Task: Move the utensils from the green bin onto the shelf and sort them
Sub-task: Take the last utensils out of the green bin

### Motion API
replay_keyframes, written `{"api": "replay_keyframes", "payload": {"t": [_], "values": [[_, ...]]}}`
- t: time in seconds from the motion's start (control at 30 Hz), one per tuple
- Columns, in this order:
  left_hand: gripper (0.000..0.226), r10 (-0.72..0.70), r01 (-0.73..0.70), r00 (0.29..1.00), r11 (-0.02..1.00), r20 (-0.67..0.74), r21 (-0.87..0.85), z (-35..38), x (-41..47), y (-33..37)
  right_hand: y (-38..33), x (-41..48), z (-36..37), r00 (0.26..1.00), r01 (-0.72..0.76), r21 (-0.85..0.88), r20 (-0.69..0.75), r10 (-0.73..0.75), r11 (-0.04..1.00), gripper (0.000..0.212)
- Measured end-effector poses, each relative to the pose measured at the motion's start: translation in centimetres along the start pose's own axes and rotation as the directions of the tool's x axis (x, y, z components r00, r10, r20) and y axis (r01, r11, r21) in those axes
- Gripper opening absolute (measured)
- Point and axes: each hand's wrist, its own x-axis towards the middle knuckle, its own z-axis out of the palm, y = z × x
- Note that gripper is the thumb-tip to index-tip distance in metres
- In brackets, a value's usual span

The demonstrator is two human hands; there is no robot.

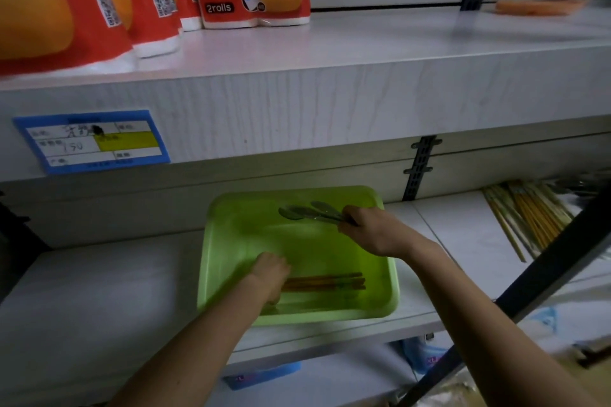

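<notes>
Right hand (pixel 370 231) is pinching spoons (pixel 304 212), bowls pointing leftward from it; left hand (pixel 269 271) is curling over chopsticks (pixel 330 282) running rightward from it in green bin (pixel 231 241), grip unconfirmed

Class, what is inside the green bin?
In the green bin, the left hand grips brown chopsticks near the front wall. The right hand holds metal spoons over the back. Both hands cover the ends they grip.

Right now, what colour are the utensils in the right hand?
Silver-grey metal spoons, held by the right hand; head view shows it best.
</notes>
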Motion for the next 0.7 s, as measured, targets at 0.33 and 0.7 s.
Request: {"api": "replay_keyframes", "payload": {"t": [0.33,0.7], "values": [[0.028,0.044,-0.025,0.998,0.919,0.041,-0.393,0.3,-0.1,-3.1,0.8,0.6,-0.3,0.997,-0.070,0.157,-0.025,0.074,0.985,0.019],[0.033,-0.075,-0.060,0.965,0.870,-0.251,-0.490,-8.1,-2.6,-8.5,2.5,-3.7,-1.7,0.919,-0.112,0.647,-0.222,0.327,0.754,0.016]]}}
